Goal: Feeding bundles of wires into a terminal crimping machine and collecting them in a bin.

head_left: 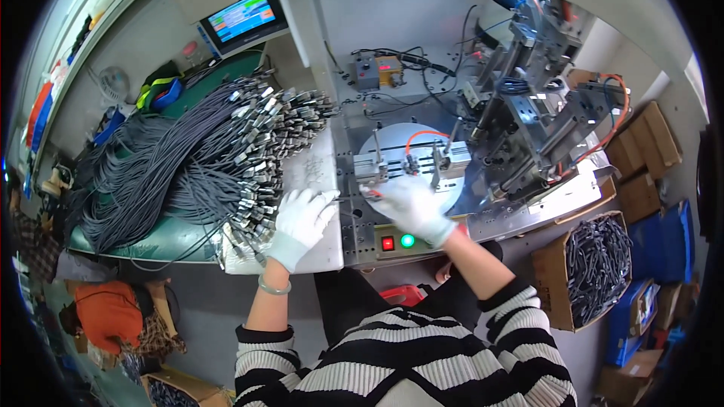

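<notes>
My left hand [303, 220], in a white glove, is over the white padded surface [323, 245], just right of a heap of metal cable connectors [260, 132]. Its fingers point right, slightly bent and partly apart, and I see no cable gripped in them. My right hand [413, 207], gloved too, is smeared by motion above the front of a round metal turntable [387, 138]. Whether it holds anything is hidden by the blur. Close by on the turntable are a left clamp block [369, 169] and a right clamp block [453, 160], with an orange air tube [426, 133] behind.
Dark grey cables [151, 173] are heaped on a green table at left. A screen [245, 21] stands behind them. Tall press machinery [532, 113] rises at right. A control panel with lit buttons [407, 240] lies along the front edge. A carton of black parts [596, 271] stands at lower right.
</notes>
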`<state>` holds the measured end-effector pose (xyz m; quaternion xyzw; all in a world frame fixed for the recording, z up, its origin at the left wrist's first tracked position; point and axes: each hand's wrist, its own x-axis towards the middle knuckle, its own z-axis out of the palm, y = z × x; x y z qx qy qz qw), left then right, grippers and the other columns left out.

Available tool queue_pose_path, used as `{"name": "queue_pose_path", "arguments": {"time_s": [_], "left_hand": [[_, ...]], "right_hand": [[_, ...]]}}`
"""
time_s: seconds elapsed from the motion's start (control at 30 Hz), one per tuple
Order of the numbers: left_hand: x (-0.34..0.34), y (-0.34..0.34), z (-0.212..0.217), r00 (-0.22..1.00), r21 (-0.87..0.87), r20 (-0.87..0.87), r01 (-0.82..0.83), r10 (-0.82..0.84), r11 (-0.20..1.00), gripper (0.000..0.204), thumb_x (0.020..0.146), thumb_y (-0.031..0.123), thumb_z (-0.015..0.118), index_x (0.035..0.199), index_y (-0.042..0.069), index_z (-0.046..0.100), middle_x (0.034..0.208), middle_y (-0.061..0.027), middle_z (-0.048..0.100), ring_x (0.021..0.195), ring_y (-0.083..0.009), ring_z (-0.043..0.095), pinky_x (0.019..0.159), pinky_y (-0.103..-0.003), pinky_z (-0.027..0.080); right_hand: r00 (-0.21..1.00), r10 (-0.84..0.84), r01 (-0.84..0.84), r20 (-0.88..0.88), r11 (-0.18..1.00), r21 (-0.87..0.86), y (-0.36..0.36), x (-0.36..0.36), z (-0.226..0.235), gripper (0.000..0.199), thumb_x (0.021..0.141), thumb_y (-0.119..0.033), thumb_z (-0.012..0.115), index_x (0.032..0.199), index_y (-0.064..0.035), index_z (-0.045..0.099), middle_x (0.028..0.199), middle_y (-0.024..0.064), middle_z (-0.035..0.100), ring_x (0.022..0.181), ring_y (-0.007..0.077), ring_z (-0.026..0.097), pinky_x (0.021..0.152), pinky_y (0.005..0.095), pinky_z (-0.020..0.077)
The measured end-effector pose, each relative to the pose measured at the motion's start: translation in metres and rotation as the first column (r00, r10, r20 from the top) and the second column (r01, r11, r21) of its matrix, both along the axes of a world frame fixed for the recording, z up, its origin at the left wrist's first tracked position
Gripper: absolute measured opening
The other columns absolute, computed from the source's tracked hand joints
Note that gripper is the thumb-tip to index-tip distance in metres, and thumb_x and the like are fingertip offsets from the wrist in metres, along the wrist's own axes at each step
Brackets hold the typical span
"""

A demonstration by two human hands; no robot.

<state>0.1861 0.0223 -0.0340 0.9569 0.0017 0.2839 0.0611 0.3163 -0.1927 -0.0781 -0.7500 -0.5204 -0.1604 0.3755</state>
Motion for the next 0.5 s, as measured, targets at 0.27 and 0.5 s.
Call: {"name": "queue_pose_path", "arguments": {"time_s": [0.27,0.5], "left_hand": [[0.092,-0.036,-0.010,0.987,-0.245,-0.145,0.031,-0.068,0.969,0.029,0.088,0.034,0.051,0.091,0.014,0.071,0.085,-0.0041,0.065,0.074,-0.0288,0.059,0.066,-0.039,0.045],[0.114,-0.010,-0.041,0.973,-0.302,-0.217,0.007,-0.076,0.953,0.035,0.089,0.037,0.049,0.088,0.010,0.072,0.088,-0.0072,0.070,0.078,-0.0312,0.061,0.067,-0.039,0.046]], "right_hand": [[0.875,-0.388,0.401,-0.288,0.916,-0.014,-0.108,0.104,0.002,0.018,0.079,-0.022,0.067,0.084,-0.0049,0.070,0.074,0.0054,0.057,0.066,0.0257,0.054,0.065,0.0336,0.0444],[0.810,-0.489,0.458,-0.325,0.872,-0.170,-0.090,0.119,-0.006,0.026,0.084,-0.027,0.065,0.084,-0.0011,0.068,0.072,0.0053,0.056,0.066,0.0226,0.053,0.064,0.0303,0.0432]]}}
